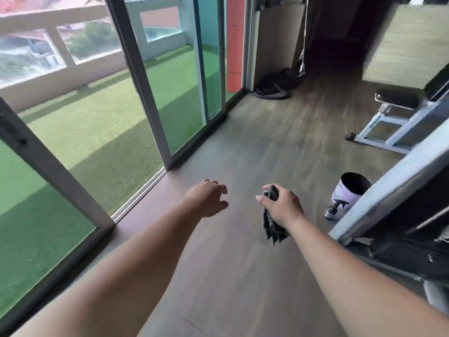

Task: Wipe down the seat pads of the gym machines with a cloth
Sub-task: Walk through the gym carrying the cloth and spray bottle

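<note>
Clenched in our right hand (284, 206) hangs the dark cloth (272, 226); our left hand (206, 199) is loose and empty. We seem between machines: the white bench (410, 119) stands well ahead on our right, so next we must reach its black seat pad (397, 98).

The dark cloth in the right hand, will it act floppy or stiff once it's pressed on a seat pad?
Probably floppy: the cloth hangs in limp folds below the right hand. Likely light, since one hand holds it bunched. It should probably flatten under pressure, though its texture is too blurred to judge grip.
</note>
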{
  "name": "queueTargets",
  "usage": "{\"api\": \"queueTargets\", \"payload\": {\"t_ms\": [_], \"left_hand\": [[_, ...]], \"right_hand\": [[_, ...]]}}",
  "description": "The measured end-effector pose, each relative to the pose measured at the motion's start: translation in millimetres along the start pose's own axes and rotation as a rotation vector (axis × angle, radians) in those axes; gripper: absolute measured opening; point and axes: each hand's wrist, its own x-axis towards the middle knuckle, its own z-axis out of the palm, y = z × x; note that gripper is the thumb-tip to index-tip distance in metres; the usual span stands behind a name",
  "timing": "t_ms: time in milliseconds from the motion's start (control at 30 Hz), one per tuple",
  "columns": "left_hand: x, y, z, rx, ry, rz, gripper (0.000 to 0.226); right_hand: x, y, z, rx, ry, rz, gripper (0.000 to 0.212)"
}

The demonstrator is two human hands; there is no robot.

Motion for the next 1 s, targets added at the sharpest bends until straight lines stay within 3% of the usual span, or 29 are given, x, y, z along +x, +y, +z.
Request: {"api": "queueTargets", "payload": {"t_ms": [233,433,700,900,1000], "left_hand": [[214,13,-36,0.040,-0.044,0.151,0.048],[397,54,-64,0.089,-0.113,0.370,0.049],[601,185,-86,0.121,-0.182,0.648,0.047],[709,301,-79,0.030,-0.303,0.744,0.043],[748,357,-88,0.012,-0.345,0.830,0.043]], "right_hand": [[181,14,-28,0.072,0.098,0.113,0.038],[311,42,-69,0.148,0.300,0.266,0.036],[439,112,-168,0.222,0.601,0.426,0.035],[518,172,-260,0.231,0.742,0.507,0.057],[546,188,-304,0.203,0.775,0.560,0.047]]}}
